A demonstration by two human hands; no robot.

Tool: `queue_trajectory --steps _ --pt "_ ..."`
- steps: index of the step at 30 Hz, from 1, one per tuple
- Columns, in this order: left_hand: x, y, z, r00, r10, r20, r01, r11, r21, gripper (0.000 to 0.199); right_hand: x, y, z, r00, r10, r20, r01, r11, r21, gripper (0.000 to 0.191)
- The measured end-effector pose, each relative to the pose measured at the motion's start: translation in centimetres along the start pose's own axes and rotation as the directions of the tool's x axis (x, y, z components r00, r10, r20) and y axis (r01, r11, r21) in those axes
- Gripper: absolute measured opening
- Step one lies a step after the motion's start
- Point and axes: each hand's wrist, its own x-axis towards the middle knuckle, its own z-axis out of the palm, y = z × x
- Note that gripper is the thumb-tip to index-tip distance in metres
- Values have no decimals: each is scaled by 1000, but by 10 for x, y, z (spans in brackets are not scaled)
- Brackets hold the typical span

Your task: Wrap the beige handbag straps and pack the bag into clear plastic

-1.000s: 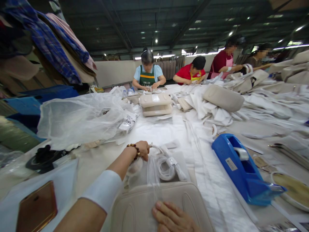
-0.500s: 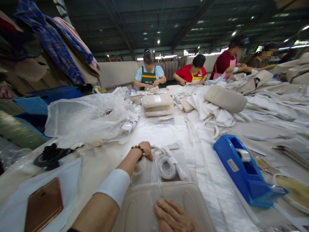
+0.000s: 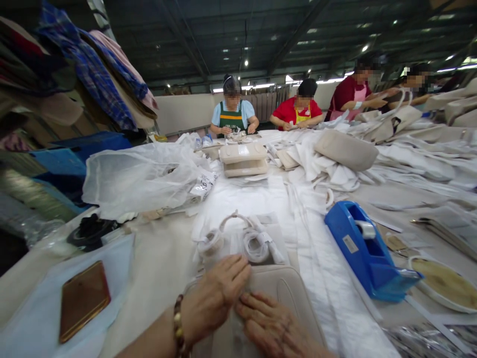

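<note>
A beige bag panel (image 3: 298, 298) with stitched oval shapes lies at the bottom centre. My left hand (image 3: 219, 293), with a beaded bracelet at the wrist, rests palm down on its upper left part, fingers extended. Beside it my right hand (image 3: 272, 323) lies flat on the panel, fingers stretched out towards the left one. Between and under the hands, a clear strip is partly hidden. Just beyond the panel, a beige handle (image 3: 235, 217) arches between two plastic-wrapped coils, the left coil (image 3: 210, 242) and the right coil (image 3: 256, 245).
A blue tape dispenser (image 3: 367, 253) stands at right, near a round dish (image 3: 445, 281). A phone (image 3: 85, 301) lies at left on white sheets. Beyond are a plastic bag (image 3: 137, 176), stacked beige pieces (image 3: 244, 160) and several people across the table.
My left hand has come back from the wrapped coils onto the panel, beside my right hand. The handle has come into view as an upright arch. My right hand stays flat on the panel.
</note>
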Motion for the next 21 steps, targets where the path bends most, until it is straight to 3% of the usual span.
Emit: queue_trajectory --steps 1,3,6,11,15,18,21 --pt "-14 7 18 991 68 -117 -57 993 101 54 1 -2 -4 999 3 34 -3 1000 23 20" --pt "-35 14 47 966 108 -236 -54 973 224 55 2 -6 -12 995 28 94 -34 997 70 15" --pt "-48 17 69 957 83 -278 -4 962 273 56 1 -10 -21 992 63 110 -80 984 156 11" --pt "-47 24 68 954 39 -296 20 981 194 57 -1 -10 -31 994 105 -14 -97 954 283 19" --pt "-45 30 65 958 31 -287 21 985 174 57 -3 -4 -30 948 271 -164 -255 960 115 14" --pt "-45 34 64 964 29 -266 19 984 176 52 -3 0 -28 944 298 -145 -288 954 84 12" --pt "-46 36 64 966 21 -257 20 988 156 47 -2 -2 -30 955 265 -133 -239 954 183 12"
